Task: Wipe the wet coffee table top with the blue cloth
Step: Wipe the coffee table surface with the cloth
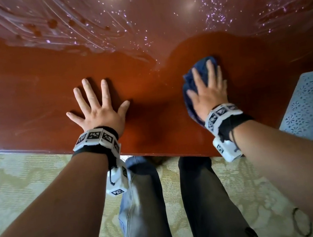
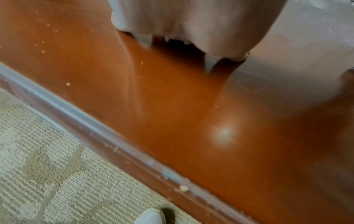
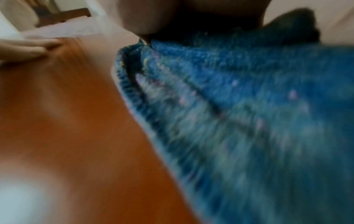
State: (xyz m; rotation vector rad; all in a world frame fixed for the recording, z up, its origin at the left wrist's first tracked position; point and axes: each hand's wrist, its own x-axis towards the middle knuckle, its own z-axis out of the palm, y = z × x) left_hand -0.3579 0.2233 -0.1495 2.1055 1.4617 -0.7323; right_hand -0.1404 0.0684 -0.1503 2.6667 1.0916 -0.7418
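Near front table (image 1: 22, 96) edge: right hand (image 1: 207, 92) flat, fingers straight, pressing blue cloth (image 1: 188, 85); soft, bunches easily, best pressed from top; left hand (image 1: 97, 108) spread, empty.

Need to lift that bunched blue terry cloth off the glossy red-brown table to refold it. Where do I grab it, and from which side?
Probably pinch the raised bunch of the blue terry cloth poking out past the right hand fingertips, coming from above on the far side. That hand lies flat on the cloth's middle, and the near end hides under the wrist. The left hand rests spread on the glossy red-brown table.
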